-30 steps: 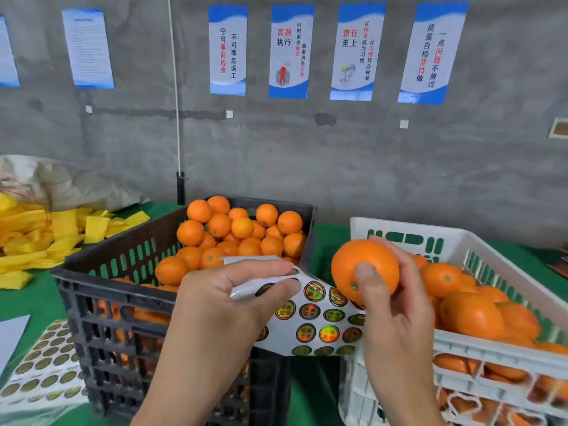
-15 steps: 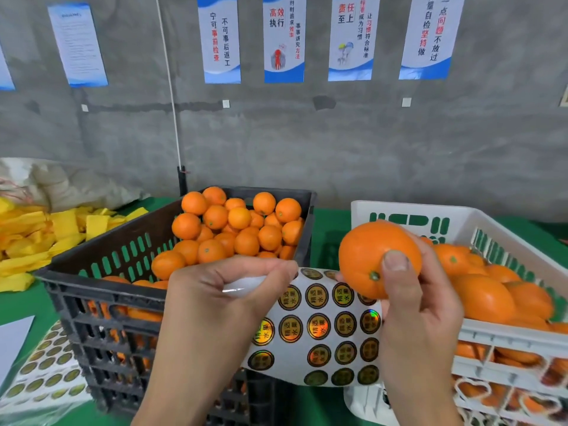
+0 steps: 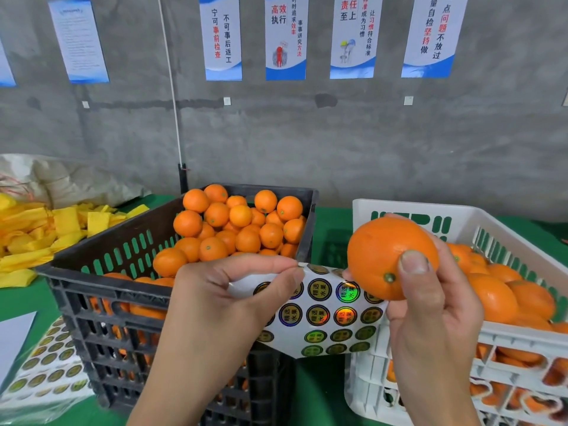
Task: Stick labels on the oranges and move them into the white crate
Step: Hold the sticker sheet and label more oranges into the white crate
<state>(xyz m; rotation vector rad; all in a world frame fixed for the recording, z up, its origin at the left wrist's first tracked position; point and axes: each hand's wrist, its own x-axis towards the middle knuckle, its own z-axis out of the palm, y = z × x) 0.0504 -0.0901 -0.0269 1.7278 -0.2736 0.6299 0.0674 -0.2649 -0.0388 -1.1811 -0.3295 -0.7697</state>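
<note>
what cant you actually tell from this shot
- Whether the held orange already bears a label: the head view shows only its stem side, and the right hand covers the rest.
- How full the black crate is below its top layer: the walls hide it.
- The left edge of the sticker sheet: the left hand covers it.
- The white crate: its right part is cut off by the frame edge.

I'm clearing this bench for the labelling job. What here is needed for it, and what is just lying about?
Needed: orange in right hand; sticker sheet in left hand; black crate of oranges; white crate.

Lying about: yellow strips; spare sticker sheets; grey sack; wall posters.
</note>
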